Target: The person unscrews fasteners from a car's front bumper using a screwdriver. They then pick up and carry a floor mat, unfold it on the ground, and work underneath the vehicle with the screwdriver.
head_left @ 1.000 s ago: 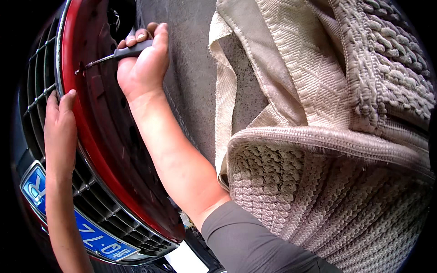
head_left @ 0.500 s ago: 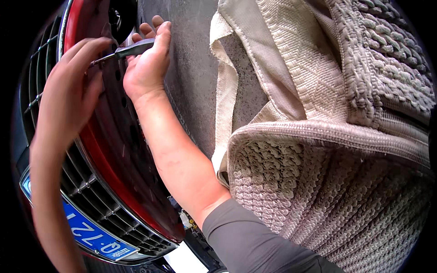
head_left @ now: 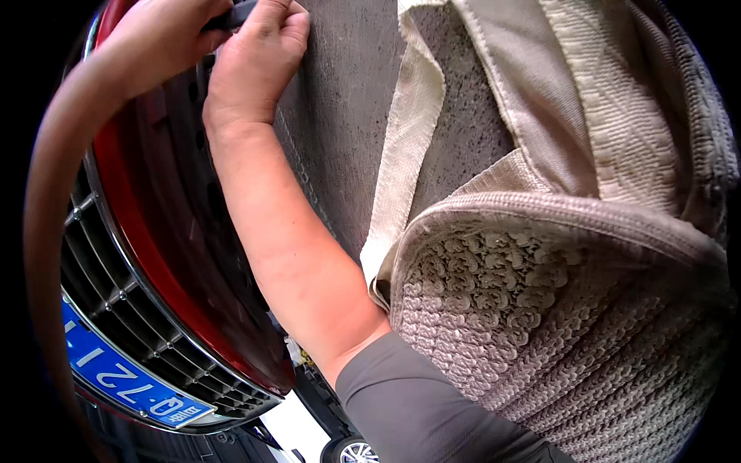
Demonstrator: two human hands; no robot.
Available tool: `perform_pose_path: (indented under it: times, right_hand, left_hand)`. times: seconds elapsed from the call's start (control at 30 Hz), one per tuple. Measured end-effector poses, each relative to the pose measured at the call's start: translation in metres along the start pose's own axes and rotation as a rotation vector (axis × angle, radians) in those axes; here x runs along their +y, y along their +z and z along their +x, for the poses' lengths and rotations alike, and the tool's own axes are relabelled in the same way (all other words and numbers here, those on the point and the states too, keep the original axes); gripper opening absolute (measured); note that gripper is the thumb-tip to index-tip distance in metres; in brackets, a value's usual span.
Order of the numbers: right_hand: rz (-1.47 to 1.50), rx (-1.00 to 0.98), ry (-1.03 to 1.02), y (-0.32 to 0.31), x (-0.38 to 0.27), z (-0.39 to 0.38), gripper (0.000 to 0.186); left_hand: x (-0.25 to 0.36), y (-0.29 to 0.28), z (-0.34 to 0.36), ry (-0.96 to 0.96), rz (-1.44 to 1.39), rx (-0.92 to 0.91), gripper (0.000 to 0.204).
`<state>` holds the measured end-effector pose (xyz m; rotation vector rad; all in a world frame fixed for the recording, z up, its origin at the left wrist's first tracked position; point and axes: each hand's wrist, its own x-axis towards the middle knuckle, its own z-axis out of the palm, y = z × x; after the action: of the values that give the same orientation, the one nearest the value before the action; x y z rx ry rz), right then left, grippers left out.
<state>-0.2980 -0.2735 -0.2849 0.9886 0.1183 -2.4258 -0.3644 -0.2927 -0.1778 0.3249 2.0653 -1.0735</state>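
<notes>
At the top left, my right hand [head_left: 255, 65] is closed round a dark screwdriver handle [head_left: 235, 15], over the dark inner part of a red car front [head_left: 147, 247]. My left hand [head_left: 174, 31] reaches in from the left beside that handle, its fingers curled at the top edge; what they grip is hidden. The tool's shaft is out of sight behind my hands. Below my left arm are a chromed grille [head_left: 123, 293] and a blue number plate [head_left: 116, 370].
A beige woven cover with straps [head_left: 494, 324] takes up the right side, over a grey speckled surface [head_left: 332, 116]. At the bottom centre are a car wheel [head_left: 356, 451] and a white panel [head_left: 289, 424].
My left hand has moved from the red rim up to the screwdriver. My right hand has risen in the view with the handle, its fingers now more hidden, and the view has shifted slightly.
</notes>
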Motion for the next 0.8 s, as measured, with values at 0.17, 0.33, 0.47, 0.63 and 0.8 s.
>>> perform_pose_path:
  times: [0.17,0.33,0.47,0.63,0.8]
  right_hand:
    - [0.038,0.007,-0.067,-0.005,-0.002,-0.009,0.046]
    - [-0.028,-0.074,-0.054,-0.016,0.003,0.001,0.042]
    - [0.014,-0.094,-0.07,-0.018,-0.002,-0.006,0.042]
    - [0.035,-0.038,-0.164,-0.018,0.004,-0.002,0.042]
    - [0.121,-0.234,-0.099,-0.016,-0.002,-0.007,0.042]
  left_hand:
    - [0.006,0.012,-0.012,-0.012,0.415,0.195,0.023]
    - [0.056,-0.045,0.006,-0.218,0.026,-0.27,0.035]
    - [0.038,-0.071,0.01,-0.127,-0.405,-0.388,0.039]
    - [0.026,-0.059,0.028,-0.13,-0.164,-0.594,0.036]
    - [0.04,-0.025,-0.007,-0.087,0.286,-0.039,0.026]
